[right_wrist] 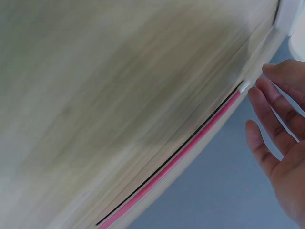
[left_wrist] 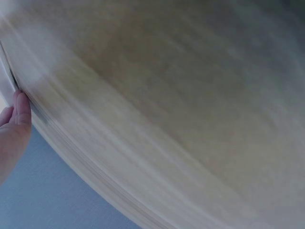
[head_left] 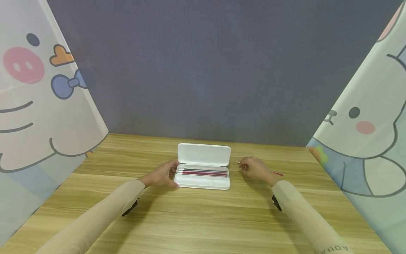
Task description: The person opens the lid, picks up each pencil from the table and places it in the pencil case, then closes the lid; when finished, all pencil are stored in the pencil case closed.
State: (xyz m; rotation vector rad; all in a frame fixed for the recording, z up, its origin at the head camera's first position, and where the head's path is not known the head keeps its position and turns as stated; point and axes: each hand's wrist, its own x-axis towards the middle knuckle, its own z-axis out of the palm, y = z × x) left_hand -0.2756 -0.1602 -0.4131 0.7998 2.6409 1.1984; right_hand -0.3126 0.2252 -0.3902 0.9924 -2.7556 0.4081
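Observation:
A white pencil case (head_left: 203, 181) lies on the table with its lid (head_left: 204, 154) raised at the back. Several red and dark pencils (head_left: 204, 173) with pale ends lie side by side in its rear section. My left hand (head_left: 163, 173) holds the case by its left end, thumb at the front corner and fingers behind. Right of the case, my right hand (head_left: 253, 168) hovers over a loose red pencil (right_wrist: 190, 144) that lies on the wood. Its fingers are apart and slightly bent, thumb and fingertips close to the pencil's white end, with nothing between them.
The wooden table (head_left: 203, 218) runs back to a dark grey panel (head_left: 196, 70). Cartoon-printed sheets stand at the left (head_left: 41, 116) and right (head_left: 358, 158) sides. A dark wrist device (head_left: 276, 203) shows under the right sleeve.

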